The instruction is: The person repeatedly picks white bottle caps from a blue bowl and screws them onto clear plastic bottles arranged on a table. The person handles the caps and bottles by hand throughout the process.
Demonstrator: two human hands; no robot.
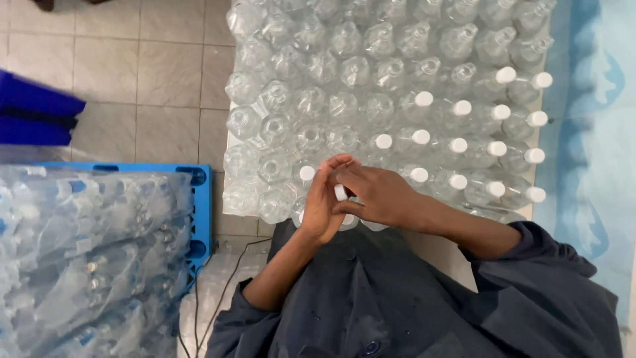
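Note:
Many clear plastic bottles (344, 106) stand packed together on a table. Those at the right and near rows wear white caps (462, 107); those at the left and far rows are uncapped. My left hand (322, 205) and my right hand (377, 193) meet over the nearest row. Between their fingertips sits a white cap (340, 192) on top of a bottle that the hands mostly hide. My right hand's fingers pinch the cap; my left hand curls beside it, against the bottle's neck.
A blue pallet (201, 199) at the left carries shrink-wrapped packs of bottles (86, 258). Blue crates (33, 109) lie on the tiled floor at the far left. A light blue patterned sheet (589, 132) hangs along the table's right side. A thin cable (225, 285) runs on the floor.

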